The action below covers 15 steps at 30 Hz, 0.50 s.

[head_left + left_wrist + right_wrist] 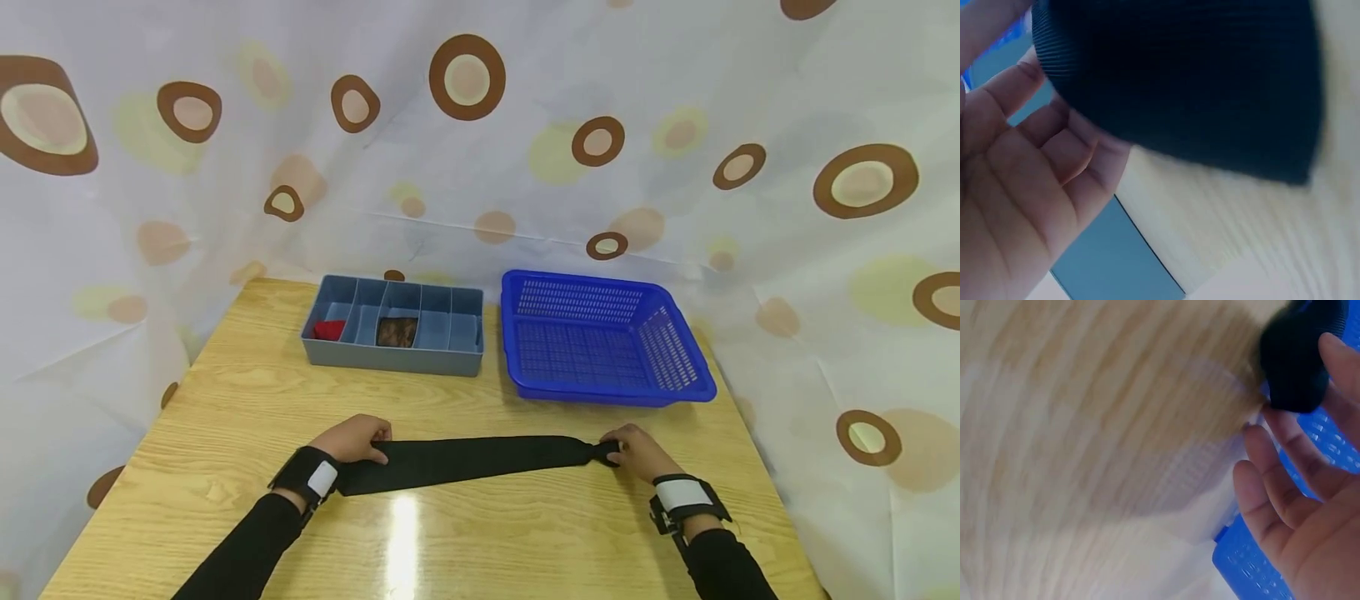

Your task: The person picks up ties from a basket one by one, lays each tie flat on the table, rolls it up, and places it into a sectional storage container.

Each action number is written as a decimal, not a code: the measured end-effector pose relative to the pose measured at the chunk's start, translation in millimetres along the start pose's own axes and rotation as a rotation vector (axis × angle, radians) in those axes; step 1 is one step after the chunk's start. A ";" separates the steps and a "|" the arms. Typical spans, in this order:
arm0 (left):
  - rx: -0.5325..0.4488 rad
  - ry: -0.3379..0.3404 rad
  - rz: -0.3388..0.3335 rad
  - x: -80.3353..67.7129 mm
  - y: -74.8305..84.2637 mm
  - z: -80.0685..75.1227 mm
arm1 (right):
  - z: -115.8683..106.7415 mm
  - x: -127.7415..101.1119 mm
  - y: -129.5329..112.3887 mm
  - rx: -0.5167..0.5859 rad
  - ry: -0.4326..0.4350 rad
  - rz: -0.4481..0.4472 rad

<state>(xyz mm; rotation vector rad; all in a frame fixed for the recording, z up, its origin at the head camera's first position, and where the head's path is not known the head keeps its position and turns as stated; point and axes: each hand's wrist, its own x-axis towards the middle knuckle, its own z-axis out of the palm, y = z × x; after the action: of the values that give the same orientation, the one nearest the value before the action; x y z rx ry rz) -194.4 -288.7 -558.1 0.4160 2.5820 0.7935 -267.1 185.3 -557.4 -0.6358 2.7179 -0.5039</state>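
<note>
Pinching either end of a black sock (465, 461), the left hand (358, 439) and right hand (633, 450) stretch it flat on the wooden table (225, 400). Beyond the sock sit a grey organizer (395, 326) and a blue basket (600, 340), backed by a circle-patterned curtain (675, 100).

A light wooden table (225, 450) holds a black cloth strip (465, 461) near, grey divided tray (393, 327) far left, blue basket (600, 342) far right.
</note>
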 end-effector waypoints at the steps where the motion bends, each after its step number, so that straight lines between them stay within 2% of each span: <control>1: 0.007 -0.002 0.005 0.7 0.2 1.8 | 1.3 0.3 0.8 0.007 0.007 0.011; 6: 0.037 0.022 0.036 2.4 3.3 6.8 | 4.0 2.9 1.8 0.072 0.019 0.045; 9: 0.032 0.068 0.105 0.5 2.4 3.9 | 1.1 1.6 -1.5 0.084 0.034 0.031; 10: 0.037 0.110 0.135 -1.2 2.3 1.8 | -0.7 0.6 -3.0 0.073 0.063 0.012; 12: 0.068 0.253 0.213 -5.1 3.6 -4.4 | -5.0 -1.7 -5.8 0.029 0.172 -0.040; 14: 0.157 0.418 0.298 -9.5 6.6 -11.8 | -9.5 -3.2 -7.1 -0.034 0.318 -0.110; 15: 0.212 0.478 0.315 -11.1 8.2 -14.6 | -10.9 -3.2 -7.2 -0.079 0.378 -0.144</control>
<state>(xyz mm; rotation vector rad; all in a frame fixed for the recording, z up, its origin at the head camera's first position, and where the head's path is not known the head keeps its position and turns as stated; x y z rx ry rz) -190.1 -293.3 -539.1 0.7975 3.1110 0.8007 -265.7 183.6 -544.2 -0.8364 3.0733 -0.6076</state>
